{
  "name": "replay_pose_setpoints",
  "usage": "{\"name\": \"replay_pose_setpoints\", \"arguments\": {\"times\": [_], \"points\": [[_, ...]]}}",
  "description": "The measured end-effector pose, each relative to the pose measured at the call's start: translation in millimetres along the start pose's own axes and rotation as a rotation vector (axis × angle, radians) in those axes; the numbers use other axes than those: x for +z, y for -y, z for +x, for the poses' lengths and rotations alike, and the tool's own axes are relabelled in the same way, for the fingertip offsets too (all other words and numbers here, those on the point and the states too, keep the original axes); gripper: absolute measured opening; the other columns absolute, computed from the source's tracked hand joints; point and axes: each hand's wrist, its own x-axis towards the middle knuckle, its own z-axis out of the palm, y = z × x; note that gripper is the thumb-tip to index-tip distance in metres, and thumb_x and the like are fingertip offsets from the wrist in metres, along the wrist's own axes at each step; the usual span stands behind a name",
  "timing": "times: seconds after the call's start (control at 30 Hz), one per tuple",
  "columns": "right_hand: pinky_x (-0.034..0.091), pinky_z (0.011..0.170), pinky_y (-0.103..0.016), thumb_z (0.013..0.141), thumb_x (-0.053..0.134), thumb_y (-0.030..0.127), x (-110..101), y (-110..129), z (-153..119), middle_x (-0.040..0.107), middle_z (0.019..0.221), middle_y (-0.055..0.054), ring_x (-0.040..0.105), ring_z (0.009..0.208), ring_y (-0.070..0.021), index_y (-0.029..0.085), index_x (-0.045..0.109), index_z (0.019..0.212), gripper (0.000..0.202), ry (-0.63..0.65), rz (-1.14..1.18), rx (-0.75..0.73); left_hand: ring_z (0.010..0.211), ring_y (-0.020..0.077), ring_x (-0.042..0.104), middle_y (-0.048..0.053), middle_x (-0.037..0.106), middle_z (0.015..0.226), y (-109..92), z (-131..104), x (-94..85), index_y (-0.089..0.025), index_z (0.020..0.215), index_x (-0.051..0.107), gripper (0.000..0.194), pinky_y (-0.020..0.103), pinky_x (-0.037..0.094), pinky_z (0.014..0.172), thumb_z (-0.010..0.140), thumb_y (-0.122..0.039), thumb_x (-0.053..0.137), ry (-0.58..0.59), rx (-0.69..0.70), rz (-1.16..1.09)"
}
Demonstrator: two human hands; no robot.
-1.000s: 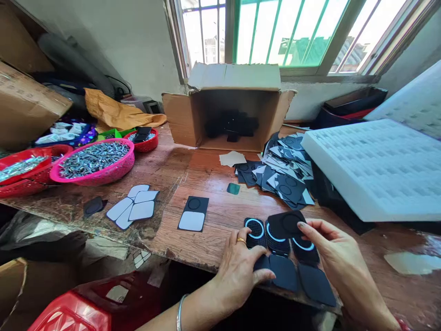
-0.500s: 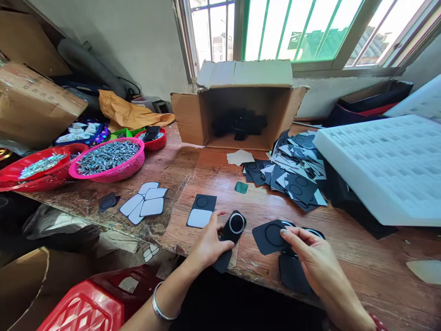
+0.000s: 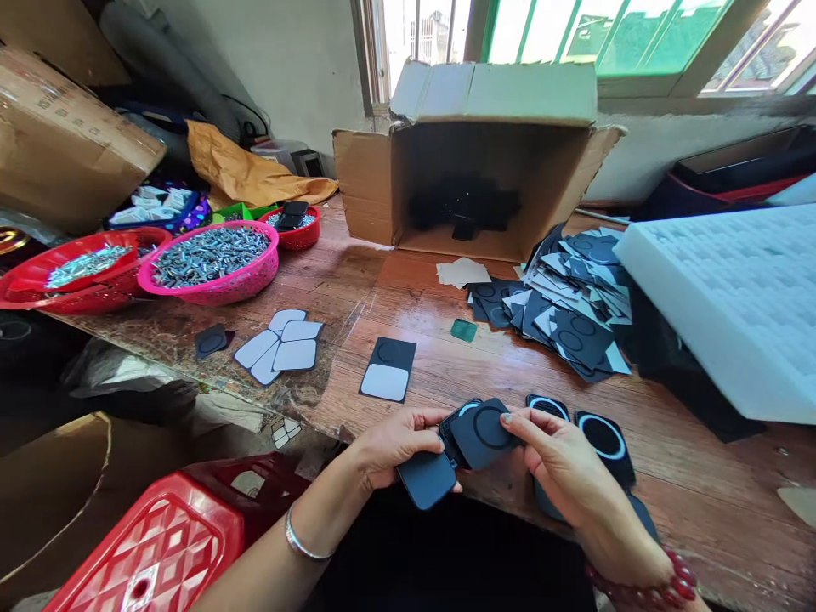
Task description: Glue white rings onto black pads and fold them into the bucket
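At the front edge of a wood-grain tabletop [image 3: 344, 327], a worker's left hand [image 3: 401, 446] grips a hinged black device [image 3: 428, 483], thumb on top and fingers beneath, its two panels folded open. The right hand [image 3: 561, 455] pinches a black ringed sheet [image 3: 485, 432] between thumb and fingertips, holding it over the device's upper panel. Part of a white ring shows past the sheet's edge, so the piece appears midway through being covered; whether the sheet touches the panel cannot be told.

Just beyond the right hand lie two more devices, a nearer one [image 3: 601, 435] and a farther one [image 3: 549, 406], also opened, their white rings bare; both appear to remain undone. No device in clear view wears a ringed sheet, so none can be counted as finished.

Farther in, a two-part card [image 3: 388, 370] has a ringed black half and a white half. To its left fan several white-faced cards [image 3: 280, 344], seemingly used backings. A green square [image 3: 463, 330] lies near a large heap of black and white cards [image 3: 561, 319], suggesting ample stock or spent scrap. Behind stands an open cardboard box [image 3: 366, 191], dark items inside, below a barred window [image 3: 541, 34].
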Motion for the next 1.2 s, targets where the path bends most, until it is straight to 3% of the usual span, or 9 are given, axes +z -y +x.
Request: {"name": "replay_pose_setpoints", "arguments": {"times": [0.2, 0.4, 0.8, 1.0, 1.2], "points": [[0.051, 0.072, -0.029, 0.046, 0.091, 0.044, 3.7, -6.6, -1.0, 0.073, 0.090, -0.008, 0.063, 0.082, -0.0209, 0.018, 0.073, 0.062, 0.036, -0.023, -0.050, 0.003, 0.069, 0.0180, 0.070, 0.007, 0.074, 0.087, 1.9, -1.0, -0.1, -0.019, 0.116, 0.070, 0.056, 0.028, 0.058, 0.060, 0.062, -0.010, 0.060, 0.015, -0.018, 0.041], [0.053, 0.069, -0.029, 0.044, 0.092, 0.045, 5.0, -8.9, -0.4, 0.071, 0.080, -0.007, 0.062, 0.076, -0.0195, 0.018, 0.073, 0.063, 0.038, -0.016, -0.024, 0.035, 0.069, 0.0187, 0.071, 0.007, 0.075, 0.090, 3.5, 0.5, -2.9, -0.021, 0.122, 0.067, 0.061, 0.029, 0.059, 0.060, 0.063, -0.009, 0.059, 0.029, -0.030, 0.042], [0.054, 0.060, -0.030, 0.048, 0.089, 0.045, 3.6, -12.0, -2.6, 0.073, 0.083, -0.008, 0.065, 0.072, -0.0214, 0.018, 0.071, 0.065, 0.037, -0.046, -0.075, 0.030, 0.069, 0.0192, 0.072, 0.006, 0.074, 0.086, 4.2, 1.0, -2.7, -0.020, 0.118, 0.069, 0.055, 0.028, 0.058, 0.059, 0.064, -0.012, 0.061, 0.046, -0.047, 0.022], [0.056, 0.062, -0.032, 0.049, 0.090, 0.042, 2.1, -9.4, -3.7, 0.071, 0.080, -0.007, 0.064, 0.073, -0.0219, 0.017, 0.068, 0.060, 0.035, -0.007, -0.061, 0.047, 0.068, 0.0170, 0.070, 0.006, 0.074, 0.083, 3.2, 1.7, -2.6, -0.019, 0.118, 0.069, 0.056, 0.028, 0.059, 0.061, 0.063, -0.012, 0.060, 0.056, -0.070, 0.043], [0.057, 0.067, -0.032, 0.053, 0.089, 0.042, -2.0, -10.9, -2.2, 0.073, 0.086, -0.009, 0.066, 0.080, -0.0234, 0.017, 0.073, 0.068, 0.034, 0.024, -0.052, 0.059, 0.071, 0.0186, 0.071, 0.006, 0.074, 0.085, 2.9, 1.5, -2.4, -0.019, 0.117, 0.069, 0.056, 0.029, 0.059, 0.062, 0.063, -0.012, 0.061, 0.059, -0.062, 0.030]]}}
